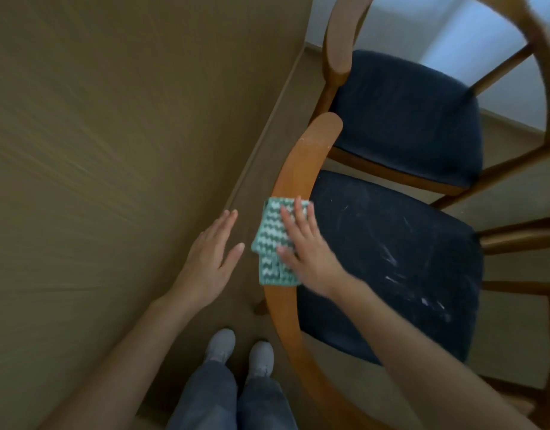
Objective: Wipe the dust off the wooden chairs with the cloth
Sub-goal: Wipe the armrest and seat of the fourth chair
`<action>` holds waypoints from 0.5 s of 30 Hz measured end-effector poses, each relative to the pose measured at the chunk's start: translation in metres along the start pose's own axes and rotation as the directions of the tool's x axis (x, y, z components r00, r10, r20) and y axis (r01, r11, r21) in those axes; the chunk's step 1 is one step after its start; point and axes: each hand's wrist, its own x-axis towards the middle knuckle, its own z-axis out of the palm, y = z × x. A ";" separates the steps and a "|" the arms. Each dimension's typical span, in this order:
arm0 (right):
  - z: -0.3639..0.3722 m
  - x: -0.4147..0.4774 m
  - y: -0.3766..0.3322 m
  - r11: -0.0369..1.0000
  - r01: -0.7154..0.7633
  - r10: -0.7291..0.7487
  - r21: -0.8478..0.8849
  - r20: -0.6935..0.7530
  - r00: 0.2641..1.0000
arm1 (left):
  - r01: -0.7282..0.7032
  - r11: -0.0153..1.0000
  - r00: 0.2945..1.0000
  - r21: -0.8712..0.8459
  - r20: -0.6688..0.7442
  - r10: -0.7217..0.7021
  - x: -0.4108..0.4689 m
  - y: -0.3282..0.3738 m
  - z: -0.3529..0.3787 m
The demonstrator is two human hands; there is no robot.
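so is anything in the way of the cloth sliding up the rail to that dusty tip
Nothing visible. The right hand presses the cloth on the near chair's rail, and the wood from there up to the speckled tip is bare. The left hand hovers open beside the rail, clear of that path.

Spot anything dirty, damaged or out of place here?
Yes: the near chair's seat cushion carries white streaks and specks, unlike the far chair's seat. Pale specks also dot the armrest ahead of the cloth. No damage visible.
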 end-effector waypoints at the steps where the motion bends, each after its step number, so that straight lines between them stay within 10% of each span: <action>1: 0.012 -0.021 -0.003 0.999 0.028 -0.027 -0.019 0.042 0.999 | 0.004 1.000 1.000 -0.002 -0.002 -0.005 -0.002 0.000 0.000; 15: 0.015 -0.007 -0.009 0.994 -0.077 0.074 -0.083 -0.038 0.997 | -0.019 1.000 0.999 -0.017 0.049 0.020 0.010 0.001 0.002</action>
